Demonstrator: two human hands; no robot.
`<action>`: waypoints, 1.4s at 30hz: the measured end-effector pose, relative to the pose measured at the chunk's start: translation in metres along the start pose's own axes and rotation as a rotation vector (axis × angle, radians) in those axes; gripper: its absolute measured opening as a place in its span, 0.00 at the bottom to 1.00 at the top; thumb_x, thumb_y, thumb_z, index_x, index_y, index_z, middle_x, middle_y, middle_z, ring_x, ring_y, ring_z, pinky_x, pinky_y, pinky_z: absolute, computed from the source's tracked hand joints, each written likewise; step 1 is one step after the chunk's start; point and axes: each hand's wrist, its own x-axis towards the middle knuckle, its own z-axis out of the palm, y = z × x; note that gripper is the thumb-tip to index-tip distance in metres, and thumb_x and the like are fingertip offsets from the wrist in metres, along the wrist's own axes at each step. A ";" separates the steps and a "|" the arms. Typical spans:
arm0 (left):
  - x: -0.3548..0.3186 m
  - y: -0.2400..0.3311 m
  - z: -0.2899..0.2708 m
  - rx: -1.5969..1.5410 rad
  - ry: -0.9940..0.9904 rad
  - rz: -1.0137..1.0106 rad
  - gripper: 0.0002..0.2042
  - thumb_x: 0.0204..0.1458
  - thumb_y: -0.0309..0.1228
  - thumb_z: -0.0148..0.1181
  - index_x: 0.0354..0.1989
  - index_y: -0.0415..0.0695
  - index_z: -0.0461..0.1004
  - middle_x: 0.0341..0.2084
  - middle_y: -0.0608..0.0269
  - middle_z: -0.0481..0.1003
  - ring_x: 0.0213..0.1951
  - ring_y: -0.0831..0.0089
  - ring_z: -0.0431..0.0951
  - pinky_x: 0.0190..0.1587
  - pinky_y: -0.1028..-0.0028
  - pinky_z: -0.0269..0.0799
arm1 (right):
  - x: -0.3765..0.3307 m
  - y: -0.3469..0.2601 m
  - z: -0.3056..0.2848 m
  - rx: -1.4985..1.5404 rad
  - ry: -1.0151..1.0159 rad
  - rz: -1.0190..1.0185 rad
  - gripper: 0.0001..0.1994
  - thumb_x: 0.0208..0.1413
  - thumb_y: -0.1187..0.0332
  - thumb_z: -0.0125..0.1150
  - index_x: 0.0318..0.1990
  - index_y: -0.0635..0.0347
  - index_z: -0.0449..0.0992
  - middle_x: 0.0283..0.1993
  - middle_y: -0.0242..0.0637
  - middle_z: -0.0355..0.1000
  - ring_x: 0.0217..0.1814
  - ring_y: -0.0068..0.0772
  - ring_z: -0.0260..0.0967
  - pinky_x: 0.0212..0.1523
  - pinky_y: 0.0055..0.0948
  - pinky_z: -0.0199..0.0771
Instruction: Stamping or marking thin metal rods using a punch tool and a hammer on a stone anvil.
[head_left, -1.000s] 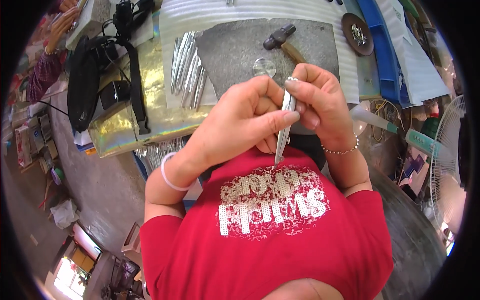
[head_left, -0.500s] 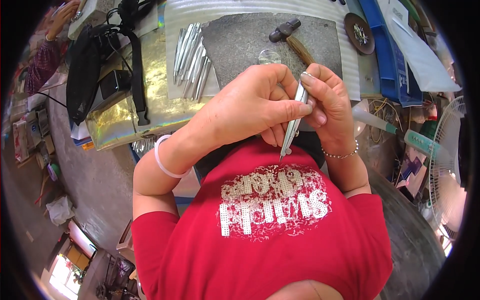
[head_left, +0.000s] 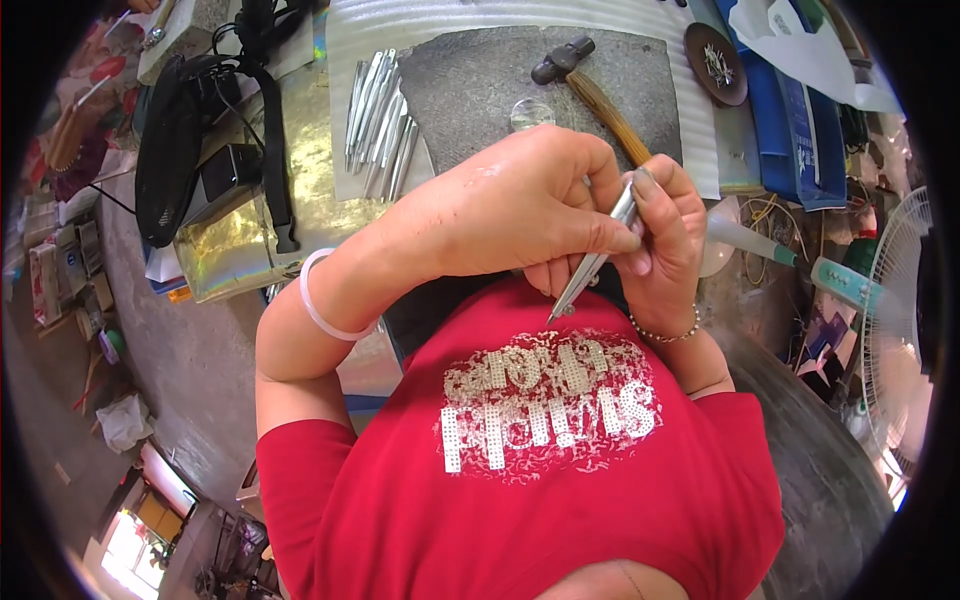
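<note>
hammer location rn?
Head view, top centre: the hammer lies on the grey mat, just beyond the hands, with a row of metal pieces to its left and a small clear dome beside it.

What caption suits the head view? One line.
Both hands, left hand and right hand, grip a slim metal tool above the grey mat.

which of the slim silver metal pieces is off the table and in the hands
The slim silver metal piece pinched between the left hand and right hand, its tip pointing at the red shirt. The other silver pieces lie bunched on the table beside the grey mat.
</note>
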 end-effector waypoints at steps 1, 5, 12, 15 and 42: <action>0.001 0.001 0.001 -0.005 -0.030 -0.013 0.12 0.52 0.32 0.62 0.28 0.39 0.65 0.14 0.65 0.72 0.15 0.81 0.73 0.16 0.84 0.68 | -0.003 0.000 -0.001 -0.007 0.001 -0.021 0.06 0.59 0.69 0.52 0.30 0.58 0.66 0.20 0.27 0.65 0.11 0.09 0.49 0.10 0.11 0.48; 0.002 0.005 0.005 -0.061 -0.099 -0.041 0.12 0.52 0.32 0.62 0.29 0.39 0.66 0.15 0.63 0.73 0.15 0.79 0.74 0.16 0.83 0.70 | -0.009 -0.004 -0.005 0.022 -0.019 -0.029 0.07 0.59 0.67 0.51 0.32 0.58 0.66 0.24 0.28 0.67 0.12 0.07 0.50 0.12 0.09 0.48; 0.000 0.006 0.012 -0.254 -0.106 -0.044 0.11 0.51 0.31 0.63 0.31 0.37 0.67 0.15 0.63 0.73 0.16 0.78 0.75 0.17 0.84 0.71 | -0.007 -0.010 -0.004 0.105 0.009 0.021 0.06 0.58 0.70 0.53 0.30 0.58 0.67 0.18 0.27 0.63 0.09 0.12 0.49 0.08 0.13 0.48; -0.004 -0.003 0.010 -0.313 -0.107 0.012 0.11 0.51 0.29 0.63 0.32 0.37 0.67 0.17 0.64 0.73 0.16 0.79 0.75 0.17 0.84 0.71 | -0.006 -0.013 0.000 0.101 -0.022 0.052 0.07 0.58 0.70 0.54 0.28 0.58 0.67 0.18 0.28 0.64 0.10 0.11 0.49 0.09 0.13 0.48; -0.032 -0.030 0.011 -0.345 0.035 0.076 0.12 0.50 0.29 0.63 0.34 0.38 0.65 0.20 0.65 0.72 0.16 0.82 0.73 0.15 0.86 0.68 | -0.003 0.001 0.016 0.001 -0.117 0.120 0.07 0.57 0.71 0.54 0.27 0.58 0.68 0.18 0.28 0.65 0.10 0.11 0.51 0.09 0.12 0.49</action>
